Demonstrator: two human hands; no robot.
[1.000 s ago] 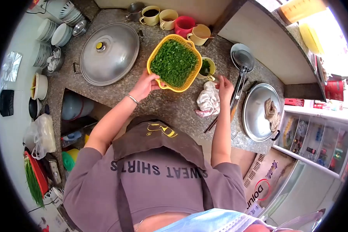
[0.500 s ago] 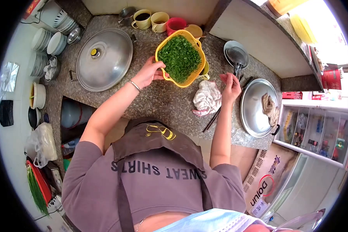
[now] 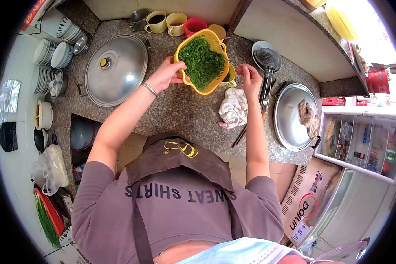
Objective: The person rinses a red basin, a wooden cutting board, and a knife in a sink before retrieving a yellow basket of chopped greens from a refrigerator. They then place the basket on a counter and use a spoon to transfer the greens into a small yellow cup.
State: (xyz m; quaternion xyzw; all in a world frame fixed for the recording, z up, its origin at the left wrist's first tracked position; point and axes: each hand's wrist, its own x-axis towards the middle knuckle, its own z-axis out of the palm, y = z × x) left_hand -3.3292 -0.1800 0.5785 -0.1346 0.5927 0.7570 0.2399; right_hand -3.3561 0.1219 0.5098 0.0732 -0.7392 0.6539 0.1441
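My left hand [image 3: 168, 73] is closed on the near left rim of a yellow plastic basket [image 3: 216, 44]. Chopped green herbs [image 3: 200, 62] fill much of it, lying toward its left side, so the right wall shows bare. The basket is held up over the counter and looks tilted. To its right, my right hand [image 3: 251, 80] has its fingers curled together; whatever may be between them is too small to see. Close by stands a yellow cup [image 3: 229, 78] with dark contents, partly covered by the basket. A crumpled white cloth [image 3: 234, 108] lies just below that cup.
On the granite counter [image 3: 180, 116], a large lidded pan [image 3: 116, 72] stands left and another metal lid [image 3: 295, 116] right, bearing a brown rag [image 3: 309, 118]. Several cups line the back wall, including a red cup [image 3: 195, 27]. A strainer [image 3: 268, 58] lies right.
The basket has shifted slightly left and tilted, with the herbs settling toward its left side. My right hand has moved left and up, closer to the cup and basket.
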